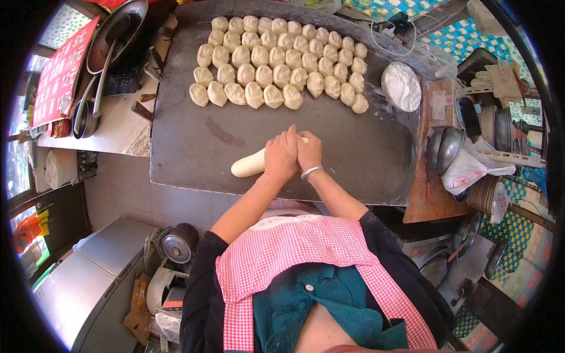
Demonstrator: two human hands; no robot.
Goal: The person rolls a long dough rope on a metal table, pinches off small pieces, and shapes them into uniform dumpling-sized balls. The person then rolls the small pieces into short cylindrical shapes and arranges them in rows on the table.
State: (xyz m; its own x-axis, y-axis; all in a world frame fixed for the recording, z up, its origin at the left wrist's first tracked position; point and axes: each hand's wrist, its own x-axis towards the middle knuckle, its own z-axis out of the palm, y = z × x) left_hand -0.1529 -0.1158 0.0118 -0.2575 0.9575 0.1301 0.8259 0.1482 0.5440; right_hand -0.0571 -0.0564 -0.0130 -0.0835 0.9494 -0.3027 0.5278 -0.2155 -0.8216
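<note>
A thick log of dough (248, 165) lies slantwise on the dark work table (185, 145), its left end bare and rounded. Both of my hands are side by side on its right part, with the fingers pointing away from me. My left hand (281, 154) covers the dough next to the bare end. My right hand (310, 151), below which a silver bangle circles the wrist, rests against the left one; a bit of dough shows at its fingers. The palms and their undersides are hidden. Beyond the hands, several rows of dough pieces (254, 95) sit close together on the table.
A bowl of white flour (401, 86) stands at the table's right side, near a white cable. Metal bowls (450, 145) and a plastic bag (470, 170) are farther right. At the left, a wok (117, 35) and ladles lie on a side counter (119, 132).
</note>
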